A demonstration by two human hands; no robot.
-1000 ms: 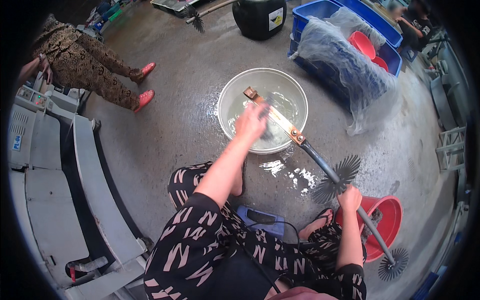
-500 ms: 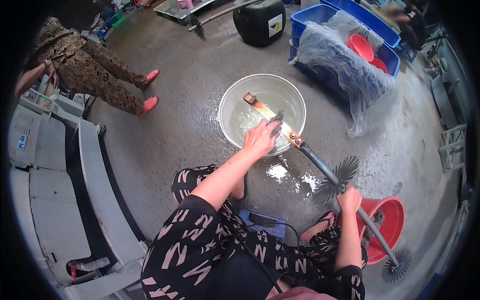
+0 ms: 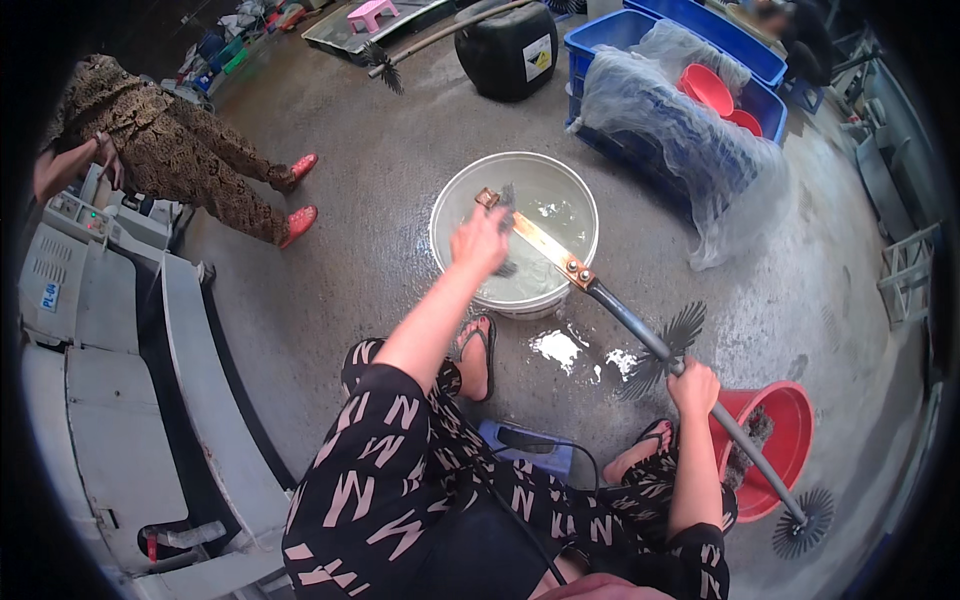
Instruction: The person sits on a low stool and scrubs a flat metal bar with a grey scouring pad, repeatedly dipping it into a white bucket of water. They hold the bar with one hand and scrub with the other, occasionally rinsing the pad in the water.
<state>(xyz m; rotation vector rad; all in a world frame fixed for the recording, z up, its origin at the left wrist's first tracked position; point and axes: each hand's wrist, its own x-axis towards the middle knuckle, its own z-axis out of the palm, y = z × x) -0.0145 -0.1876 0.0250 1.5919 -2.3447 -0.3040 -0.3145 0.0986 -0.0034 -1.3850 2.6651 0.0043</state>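
The step in hand looks to be scrubbing: the left hand (image 3: pixel 480 242) is closing around what appears to be a grey scouring pad (image 3: pixel 508 196), whose fuzzy edge is showing above the fingers. Blur is hiding the exact grip. The pad is sitting by the bent, copper-coloured end of a flat metal strip (image 3: pixel 540 240), which is slanting across the mouth of a round white bucket (image 3: pixel 446 215), above the water (image 3: pixel 560 215). The right hand (image 3: pixel 693 387) is wrapping firmly around a smooth grey pole (image 3: pixel 632 322), which two bolts (image 3: pixel 573 266) are joining to the strip.

As a judgement, working the strip evenly is calling for a steady right hand, and for pad pressure following the flat face while avoiding the hard bolt heads. The strip is looking stained and brownish at both ends, paler and shinier between.

Just ahead of the right hand, a dark, stiff-toothed fan (image 3: pixel 683 330) is spreading around the pole; a round, spoked one (image 3: pixel 812 528) is capping its near end. Beneath the pole, a tilted red bucket (image 3: pixel 800 430) is holding a matted grey clump (image 3: pixel 760 425). The concrete floor (image 3: pixel 350 200) is glistening roughly.
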